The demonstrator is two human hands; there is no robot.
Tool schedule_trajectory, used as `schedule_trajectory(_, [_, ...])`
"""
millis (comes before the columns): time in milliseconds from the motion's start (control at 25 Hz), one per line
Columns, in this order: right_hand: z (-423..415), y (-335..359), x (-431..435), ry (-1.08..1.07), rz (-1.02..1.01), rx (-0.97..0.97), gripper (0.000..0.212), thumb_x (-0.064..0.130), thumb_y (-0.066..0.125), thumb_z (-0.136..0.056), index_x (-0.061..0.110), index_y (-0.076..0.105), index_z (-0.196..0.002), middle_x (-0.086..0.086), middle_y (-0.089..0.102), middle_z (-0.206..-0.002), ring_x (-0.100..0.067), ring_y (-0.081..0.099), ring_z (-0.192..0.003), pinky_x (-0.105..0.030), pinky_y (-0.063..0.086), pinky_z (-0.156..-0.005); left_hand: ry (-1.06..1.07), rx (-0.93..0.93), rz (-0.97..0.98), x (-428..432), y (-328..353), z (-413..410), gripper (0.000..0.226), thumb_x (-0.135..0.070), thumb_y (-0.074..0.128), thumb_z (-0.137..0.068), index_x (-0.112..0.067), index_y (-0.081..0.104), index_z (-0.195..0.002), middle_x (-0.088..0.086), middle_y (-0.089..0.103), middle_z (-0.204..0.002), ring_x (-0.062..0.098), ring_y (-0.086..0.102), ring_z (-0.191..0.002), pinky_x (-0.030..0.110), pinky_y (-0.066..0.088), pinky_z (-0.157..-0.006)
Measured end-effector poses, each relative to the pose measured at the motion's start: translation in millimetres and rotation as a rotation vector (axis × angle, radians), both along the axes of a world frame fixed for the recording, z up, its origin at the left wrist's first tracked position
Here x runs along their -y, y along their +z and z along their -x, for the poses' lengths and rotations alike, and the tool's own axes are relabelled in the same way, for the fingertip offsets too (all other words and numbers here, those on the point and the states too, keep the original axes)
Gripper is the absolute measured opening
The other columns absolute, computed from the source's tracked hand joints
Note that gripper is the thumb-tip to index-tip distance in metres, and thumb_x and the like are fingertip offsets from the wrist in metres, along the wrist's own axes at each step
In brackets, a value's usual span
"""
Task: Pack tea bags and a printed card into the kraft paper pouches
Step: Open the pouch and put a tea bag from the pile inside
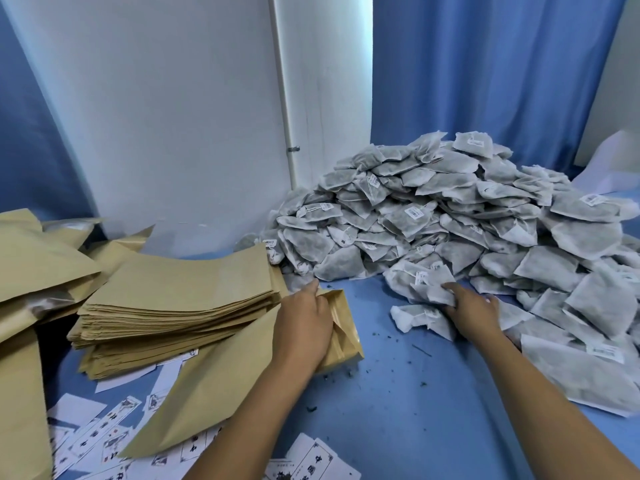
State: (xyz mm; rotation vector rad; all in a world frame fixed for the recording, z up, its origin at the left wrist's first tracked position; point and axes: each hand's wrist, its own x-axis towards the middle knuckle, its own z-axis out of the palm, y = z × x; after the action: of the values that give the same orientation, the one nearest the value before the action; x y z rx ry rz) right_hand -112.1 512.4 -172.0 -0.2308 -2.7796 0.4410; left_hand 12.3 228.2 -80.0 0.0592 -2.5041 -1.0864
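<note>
Kraft pouch [341,336] mouth held open by L hand [304,327], R hand [474,311] gripping tea bags [427,289] at pile [450,216] edge, printed cards [104,434] nr stacked pouches [183,292]

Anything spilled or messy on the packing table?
Yes. Dark loose tea crumbs lie scattered on the blue table between the left hand and right hand, probably leaked from tea bags. Printed cards lie strewn, partly under the kraft pouches.
</note>
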Motion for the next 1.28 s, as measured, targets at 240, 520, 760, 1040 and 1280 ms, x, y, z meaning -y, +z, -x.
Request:
schedule_trajectory(240, [-25.7, 46.0, 44.2, 0.173, 0.690, -0.355, 0.016, 0.005, 0.050, -0.093, 0.009, 0.060, -0.104, -0.011, 0.062, -0.077, -0.026, 0.056, -0.076, -0.033, 0.040, -0.067, 0.289, 0.023, 0.576, -2.2, 18.6, -9.2, 0.011, -0.016, 0.048, -0.091, -0.016, 0.055, -0.083, 0.002, 0.050, -0.104, 0.024, 0.057, -0.082, 0.029, 0.020, -0.050])
schedule_trajectory(520, [-70.4, 62.2, 127.5, 0.823, 1.054, 0.177, 0.011, 0.008, 0.055, -0.094, 0.004, 0.065, -0.094, 0.006, 0.068, -0.074, -0.006, 0.062, -0.069, -0.021, 0.047, -0.065, 0.283, -0.118, 0.393, 22.3, 32.0, -11.4, 0.016, -0.012, 0.048, -0.091, -0.012, 0.042, -0.075, 0.013, 0.060, -0.084, 0.034, 0.060, -0.079, 0.031, 0.029, -0.056])
schedule_trajectory(760, [-82.3, 70.3, 190.9, 0.716, 0.440, 0.168, 0.044, 0.011, 0.059, -0.086, 0.026, 0.043, -0.048, 0.012, 0.044, -0.043, -0.001, 0.041, -0.042, -0.015, 0.027, -0.041, 0.151, -0.157, 0.258, 24.5, 21.3, -16.1, 0.008, -0.011, 0.048, -0.089, -0.008, 0.048, -0.083, 0.014, 0.059, -0.079, 0.032, 0.057, -0.074, 0.031, 0.028, -0.057])
schedule_trajectory(1040, [-90.6, 66.4, 239.4, 0.590, 0.667, 0.425, 0.031, 0.008, 0.037, -0.099, -0.006, 0.051, -0.123, -0.021, 0.058, -0.125, -0.017, 0.064, -0.098, -0.017, 0.047, -0.084, 0.074, -0.163, 0.164, 26.4, 6.2, -16.7, 0.007, -0.007, 0.050, -0.084, -0.003, 0.051, -0.078, 0.016, 0.059, -0.072, 0.034, 0.057, -0.070, 0.044, 0.044, -0.063])
schedule_trajectory(1280, [-100.0, 89.0, 222.4, 0.928, 0.926, 0.694, 0.027, -0.004, 0.037, -0.096, 0.010, 0.058, -0.086, -0.002, 0.064, -0.067, -0.005, 0.061, -0.056, -0.014, 0.052, -0.057, 0.184, -0.155, 0.191, 42.4, 14.8, -21.8, 0.011, -0.017, 0.053, -0.087, -0.008, 0.053, -0.080, 0.013, 0.064, -0.078, 0.032, 0.059, -0.077, 0.041, 0.044, -0.066])
